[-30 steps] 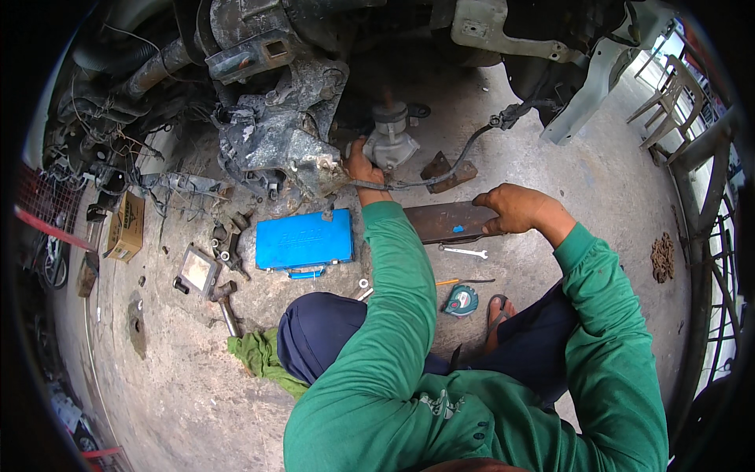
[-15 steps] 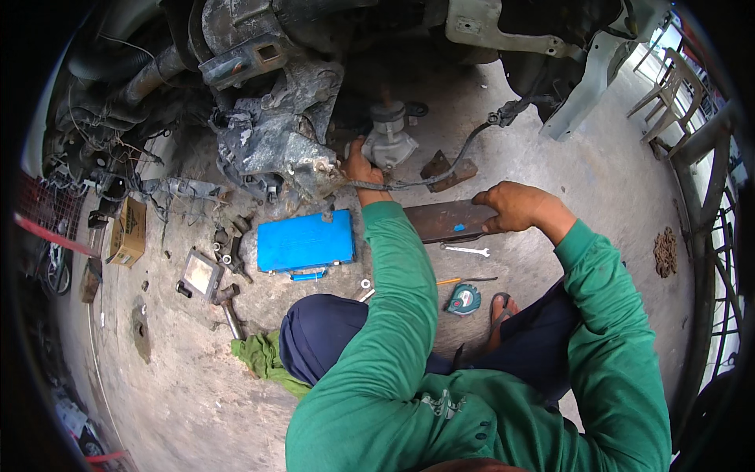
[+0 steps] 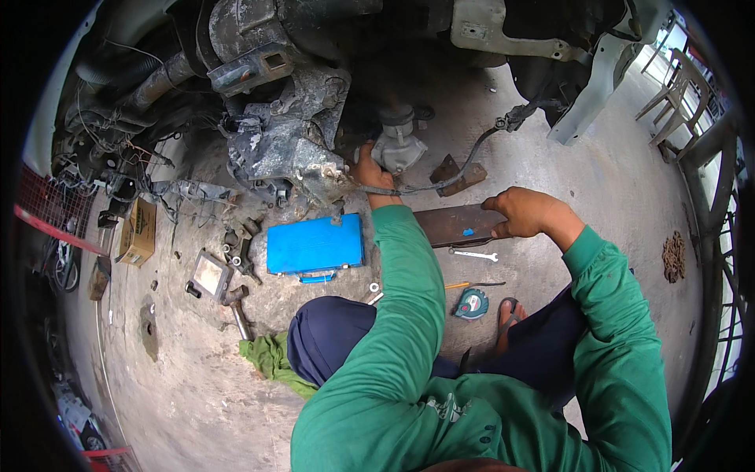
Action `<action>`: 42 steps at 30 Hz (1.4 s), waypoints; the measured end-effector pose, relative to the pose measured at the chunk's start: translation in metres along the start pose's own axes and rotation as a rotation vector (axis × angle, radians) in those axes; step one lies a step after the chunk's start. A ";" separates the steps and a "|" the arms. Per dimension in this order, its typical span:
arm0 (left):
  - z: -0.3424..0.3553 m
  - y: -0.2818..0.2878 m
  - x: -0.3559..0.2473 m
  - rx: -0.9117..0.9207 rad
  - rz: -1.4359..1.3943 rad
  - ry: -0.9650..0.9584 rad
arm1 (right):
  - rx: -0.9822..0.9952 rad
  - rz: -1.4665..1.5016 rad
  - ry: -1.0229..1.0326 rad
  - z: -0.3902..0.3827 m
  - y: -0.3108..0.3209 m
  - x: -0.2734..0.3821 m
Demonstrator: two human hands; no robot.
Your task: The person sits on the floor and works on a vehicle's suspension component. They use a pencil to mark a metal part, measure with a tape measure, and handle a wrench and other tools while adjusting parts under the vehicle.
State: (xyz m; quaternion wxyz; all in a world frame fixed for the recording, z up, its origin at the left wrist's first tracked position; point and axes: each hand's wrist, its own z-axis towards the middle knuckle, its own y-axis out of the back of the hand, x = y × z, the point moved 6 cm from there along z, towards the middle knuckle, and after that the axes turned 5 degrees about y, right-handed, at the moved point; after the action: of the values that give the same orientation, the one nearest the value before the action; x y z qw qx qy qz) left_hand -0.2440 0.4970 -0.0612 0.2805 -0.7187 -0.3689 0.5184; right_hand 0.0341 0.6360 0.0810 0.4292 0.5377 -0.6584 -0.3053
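Note:
Under the raised vehicle, a grey bottle jack (image 3: pixel 399 148) stands on the concrete floor. My left hand (image 3: pixel 374 175) closes on the jack's left side, its fingertips partly hidden against the metal. A black cable crosses in front of my left wrist. Nearer to me lies a long dark brown block (image 3: pixel 444 226) with a small blue mark, its left end hidden behind my left sleeve. My right hand (image 3: pixel 523 211) grips its right end, thumb and fingers around the edge.
A blue case (image 3: pixel 314 245), a wrench (image 3: pixel 475 256), a tape measure (image 3: pixel 470 304) and a hammer (image 3: pixel 236 308) lie on the floor. A small brown block (image 3: pixel 458 175) sits beyond. Dirty vehicle parts (image 3: pixel 291 149) hang low at left. A chain (image 3: pixel 674 256) lies far right.
The whole scene has shifted slightly right and down in the picture. Both hands keep about the same places on the jack and the brown block.

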 end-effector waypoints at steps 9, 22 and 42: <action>-0.009 -0.001 -0.021 -0.005 0.023 0.040 | -0.005 0.007 0.057 0.003 0.006 0.011; -0.030 -0.010 -0.038 -0.038 0.055 0.071 | 0.013 0.002 0.045 0.003 0.006 0.013; -0.023 -0.009 -0.031 0.026 -0.030 0.098 | 0.017 -0.005 0.036 0.002 0.008 0.012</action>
State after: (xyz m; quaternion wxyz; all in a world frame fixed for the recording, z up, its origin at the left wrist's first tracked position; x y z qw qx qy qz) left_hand -0.2304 0.4761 -0.0303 0.3153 -0.7339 -0.3586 0.4831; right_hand 0.0287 0.6263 0.0896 0.4356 0.5485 -0.6517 -0.2909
